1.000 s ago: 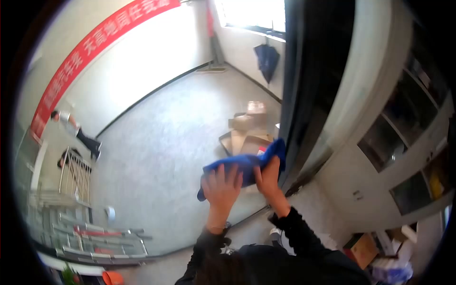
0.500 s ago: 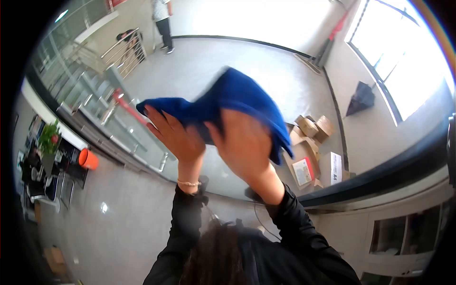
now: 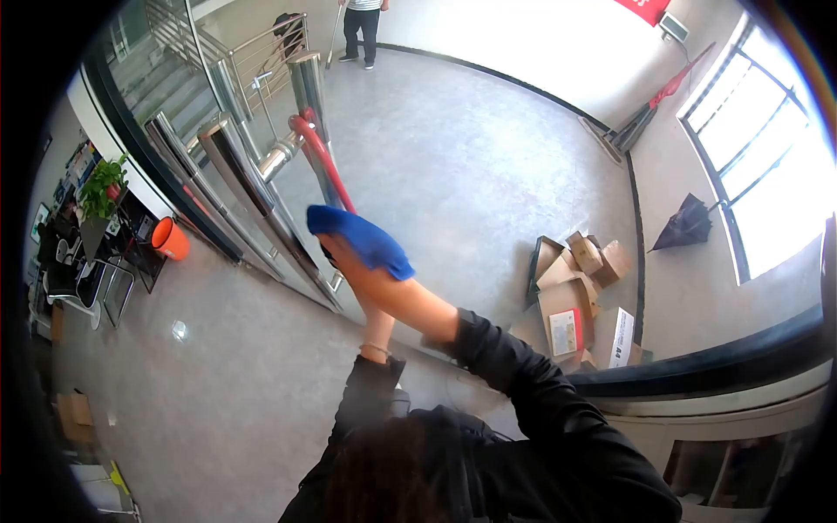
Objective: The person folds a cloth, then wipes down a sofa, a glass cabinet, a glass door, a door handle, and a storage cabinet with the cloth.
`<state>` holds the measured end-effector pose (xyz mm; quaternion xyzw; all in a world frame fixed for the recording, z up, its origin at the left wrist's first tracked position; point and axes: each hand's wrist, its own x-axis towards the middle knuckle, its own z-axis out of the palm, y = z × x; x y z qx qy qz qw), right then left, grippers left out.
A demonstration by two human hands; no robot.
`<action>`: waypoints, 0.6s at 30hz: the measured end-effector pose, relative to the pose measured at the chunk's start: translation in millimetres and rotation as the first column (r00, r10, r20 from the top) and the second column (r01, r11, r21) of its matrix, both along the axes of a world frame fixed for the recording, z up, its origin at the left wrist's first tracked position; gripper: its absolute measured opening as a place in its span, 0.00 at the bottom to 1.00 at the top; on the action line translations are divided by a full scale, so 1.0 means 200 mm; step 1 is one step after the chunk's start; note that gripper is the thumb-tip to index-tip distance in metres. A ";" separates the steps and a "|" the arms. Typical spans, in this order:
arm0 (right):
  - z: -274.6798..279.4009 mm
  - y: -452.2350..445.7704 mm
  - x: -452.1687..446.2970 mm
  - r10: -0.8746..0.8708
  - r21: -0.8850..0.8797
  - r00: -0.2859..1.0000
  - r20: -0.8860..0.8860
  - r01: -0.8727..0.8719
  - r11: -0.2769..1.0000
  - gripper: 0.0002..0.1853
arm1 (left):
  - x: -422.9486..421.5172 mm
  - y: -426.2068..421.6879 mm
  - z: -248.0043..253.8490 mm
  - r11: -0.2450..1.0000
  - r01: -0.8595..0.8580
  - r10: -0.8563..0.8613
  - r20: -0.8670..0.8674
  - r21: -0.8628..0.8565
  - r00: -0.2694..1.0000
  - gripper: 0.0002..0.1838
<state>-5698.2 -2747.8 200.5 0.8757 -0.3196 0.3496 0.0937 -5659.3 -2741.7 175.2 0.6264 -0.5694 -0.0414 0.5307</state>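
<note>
A blue cloth [image 3: 366, 242] is bunched beside the metal door handles, with my right hand [image 3: 347, 260] on it. The cloth covers most of that hand's fingers, which seem to hold it. My left hand [image 3: 377, 321] shows only near the wrist, below a bracelet-like band [image 3: 375, 350]; my right forearm hides its fingers, so their state is unclear. Just ahead of the cloth is a red U-shaped lock [image 3: 324, 161] looped around the shiny door handle [image 3: 309, 87]. The glass door panel is see-through, and whether the cloth touches it is hard to judge.
Flattened and open cardboard boxes [image 3: 567, 296] lie on the floor beyond, at right. A dark folded umbrella [image 3: 684, 225] leans near the window. An orange bin [image 3: 170, 239] and a potted plant [image 3: 103, 187] are at left. A person [image 3: 361, 30] stands at the far wall by the stair railing.
My hands and the cloth have moved left and down toward the door handles. The left hand, seen spread before, is now behind my right arm. The view has turned, showing more of the handles.
</note>
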 end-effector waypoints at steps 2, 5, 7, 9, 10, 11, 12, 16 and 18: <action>0.01 0.07 -0.16 0.067 0.088 0.991 0.115 -0.077 0.993 0.21 | -0.10 0.10 -0.11 0.999 0.014 -0.019 0.104 0.049 0.994 0.42; 0.09 0.27 -0.54 0.071 0.401 0.998 0.003 -0.066 0.914 0.21 | -0.35 0.26 -0.34 0.995 0.053 -0.066 0.164 0.083 0.984 0.43; -0.18 0.38 -0.79 -0.123 0.110 0.962 -0.244 0.153 0.982 0.22 | -0.59 0.39 -0.50 0.959 0.242 -0.182 -0.334 0.149 0.925 0.42; 0.00 0.63 -1.09 -0.183 0.587 0.931 0.316 -0.040 0.809 0.13 | -0.84 0.53 -0.52 0.939 0.288 -0.178 -0.450 0.188 0.875 0.44; -0.03 0.73 -1.26 -0.221 0.499 0.906 0.360 0.013 0.866 0.10 | -0.97 0.64 -0.53 0.909 0.347 -0.252 -0.361 0.229 0.898 0.44; -0.11 0.83 -1.47 -0.259 0.531 0.956 0.140 0.149 0.835 0.14 | -1.10 0.74 -0.52 0.875 0.399 -0.327 -0.274 0.275 0.905 0.45; -0.28 0.92 -1.70 -0.379 0.062 0.906 -0.190 0.396 0.916 0.11 | -1.24 0.85 -0.50 0.868 0.409 -0.333 -0.280 0.283 0.900 0.45; -0.15 1.36 -2.27 -0.742 -0.001 0.601 -0.297 0.777 0.630 0.18 | -1.63 1.19 -0.39 0.724 0.631 -0.653 -0.016 0.278 0.757 0.42; -0.12 1.50 -2.49 -0.818 -0.110 0.502 -0.280 0.830 0.547 0.29 | -1.73 1.29 -0.33 0.656 0.694 -0.742 0.087 0.296 0.664 0.41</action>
